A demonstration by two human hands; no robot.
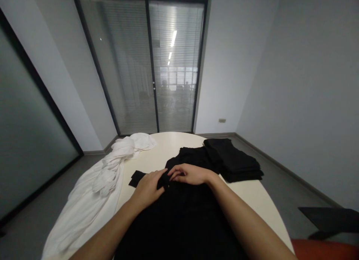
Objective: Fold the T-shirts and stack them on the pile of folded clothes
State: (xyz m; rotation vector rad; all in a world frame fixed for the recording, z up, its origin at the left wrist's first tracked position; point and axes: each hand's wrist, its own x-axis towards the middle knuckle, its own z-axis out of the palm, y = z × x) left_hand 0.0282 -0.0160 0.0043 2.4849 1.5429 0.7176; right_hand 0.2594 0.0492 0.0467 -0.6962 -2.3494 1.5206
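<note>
Over the cream table (153,155), the left hand (149,187) grasps black cloth (163,182), the right hand (193,174) just beside, its grip unclear

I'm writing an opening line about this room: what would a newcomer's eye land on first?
Probably the left hand and right hand, close together over the black cloth. Next, the rumpled white cloth along the left side of the table, then the folded black stack towards its far right.
</note>
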